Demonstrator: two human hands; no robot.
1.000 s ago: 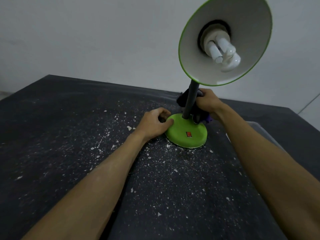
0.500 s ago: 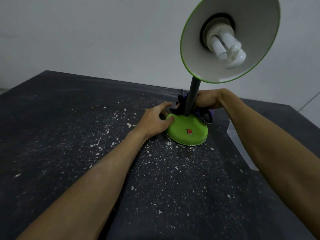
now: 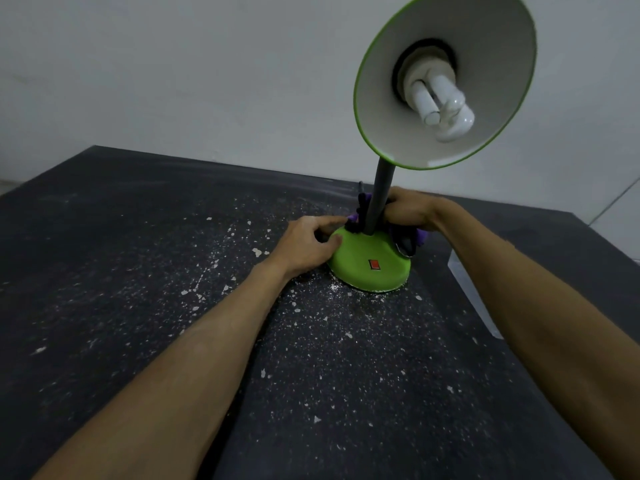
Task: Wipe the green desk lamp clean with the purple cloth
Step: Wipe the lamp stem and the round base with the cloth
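Observation:
The green desk lamp stands on a dark table; its round green base (image 3: 367,261) carries a red switch, a dark stem (image 3: 381,199) rises from it, and the green-rimmed shade (image 3: 446,81) with a white bulb tilts toward me. My right hand (image 3: 408,211) presses the purple cloth (image 3: 412,237) against the foot of the stem, behind the base. Bits of the cloth show on both sides of the stem. My left hand (image 3: 308,244) rests on the left edge of the base, thumb on the green surface and fingers curled against the rim.
The dark tabletop (image 3: 138,271) is strewn with white flecks and dust, thickest in front of the base. A clear plastic container (image 3: 474,292) lies partly hidden under my right forearm. A pale wall rises behind the table's far edge.
My right hand has slid the cloth around the stem's foot toward the back and left. My left hand has stayed on the base's edge, its fingers stretching toward the stem.

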